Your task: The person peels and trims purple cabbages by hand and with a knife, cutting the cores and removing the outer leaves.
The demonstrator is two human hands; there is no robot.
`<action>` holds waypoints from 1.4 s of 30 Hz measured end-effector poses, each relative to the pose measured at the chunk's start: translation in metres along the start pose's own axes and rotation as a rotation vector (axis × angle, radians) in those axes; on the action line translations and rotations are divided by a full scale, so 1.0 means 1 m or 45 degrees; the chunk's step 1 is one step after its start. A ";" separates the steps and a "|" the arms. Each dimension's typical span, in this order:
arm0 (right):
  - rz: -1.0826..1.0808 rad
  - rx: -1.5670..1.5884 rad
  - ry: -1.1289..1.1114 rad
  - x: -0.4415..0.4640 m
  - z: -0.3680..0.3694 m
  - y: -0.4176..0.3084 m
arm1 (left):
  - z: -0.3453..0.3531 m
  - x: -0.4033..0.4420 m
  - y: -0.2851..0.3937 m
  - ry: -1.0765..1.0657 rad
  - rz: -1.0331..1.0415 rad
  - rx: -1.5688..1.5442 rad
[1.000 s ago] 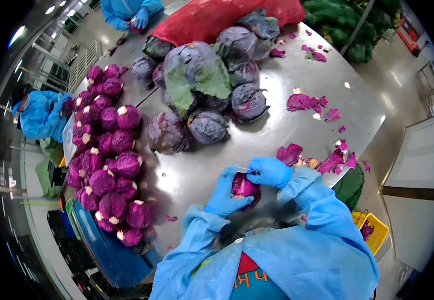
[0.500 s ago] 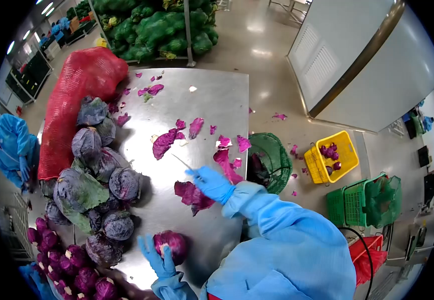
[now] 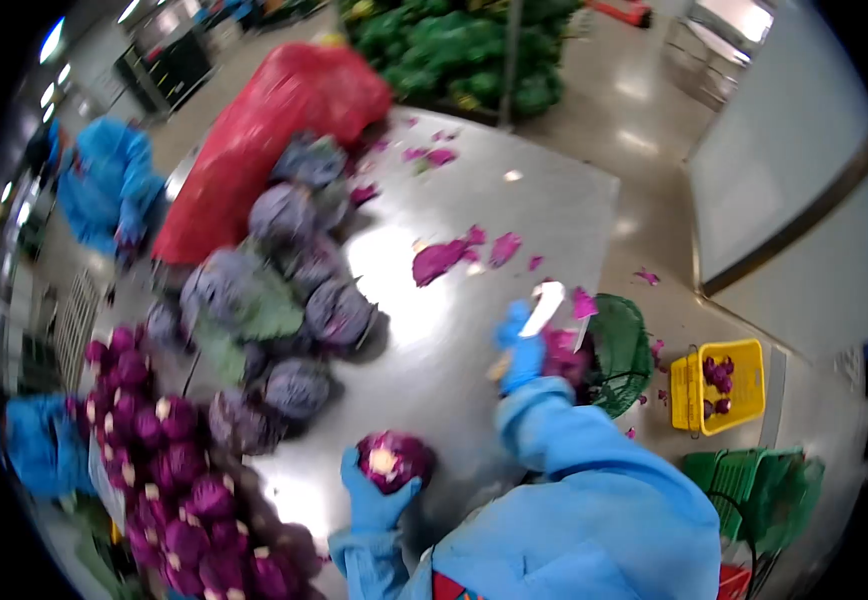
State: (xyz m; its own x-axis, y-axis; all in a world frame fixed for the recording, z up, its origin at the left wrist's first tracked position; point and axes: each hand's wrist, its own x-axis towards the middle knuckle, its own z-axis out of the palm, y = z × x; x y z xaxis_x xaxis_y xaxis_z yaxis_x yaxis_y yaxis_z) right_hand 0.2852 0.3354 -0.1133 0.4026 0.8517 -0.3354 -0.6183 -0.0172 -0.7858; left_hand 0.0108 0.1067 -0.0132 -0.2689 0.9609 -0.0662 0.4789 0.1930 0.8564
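My left hand (image 3: 379, 500) curls around a trimmed red cabbage (image 3: 406, 462) near the front of the metal table, its pale cut stem facing up. My right hand (image 3: 522, 350), gloved in blue like the left, is closed on a knife (image 3: 546, 306). The blade looks pale and smeared by motion, and a light brown handle end shows below the fist. Loose purple cabbage leaves (image 3: 566, 358) lie beside that hand at the table's right edge, over the green mesh-lined bin (image 3: 622, 355).
Untrimmed cabbages (image 3: 339, 312) and a red mesh sack (image 3: 269, 140) sit on the table's left. Trimmed cabbages (image 3: 184, 470) are piled at front left. Leaf scraps (image 3: 439, 262) lie mid-table. A yellow basket (image 3: 734, 385) stands on the floor at right. Other people (image 3: 109, 185) work at left.
My right hand has moved right to the table edge, with leaves now beside it. My left hand has closed round the cabbage, which now shows its stem end. The view has shifted.
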 end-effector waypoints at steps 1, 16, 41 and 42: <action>-0.002 0.093 0.100 0.010 -0.020 -0.016 | 0.000 0.004 0.003 -0.005 -0.018 -0.117; -0.279 -1.908 -1.413 -0.152 0.031 -0.041 | 0.024 0.003 0.025 0.011 -0.039 0.467; -0.212 -2.056 -1.917 -0.110 0.083 0.002 | 0.028 0.032 0.042 0.130 -0.379 0.240; -0.232 -2.056 -1.848 -0.115 0.082 0.000 | 0.028 0.033 0.043 0.124 -0.389 0.213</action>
State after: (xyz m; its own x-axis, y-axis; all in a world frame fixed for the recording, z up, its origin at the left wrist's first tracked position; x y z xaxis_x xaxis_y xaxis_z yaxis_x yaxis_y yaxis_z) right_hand 0.1831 0.2804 -0.0323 -0.7544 0.5739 -0.3187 0.6137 0.4443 -0.6527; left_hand 0.0460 0.1521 0.0075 -0.4952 0.8320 -0.2502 0.4923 0.5060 0.7082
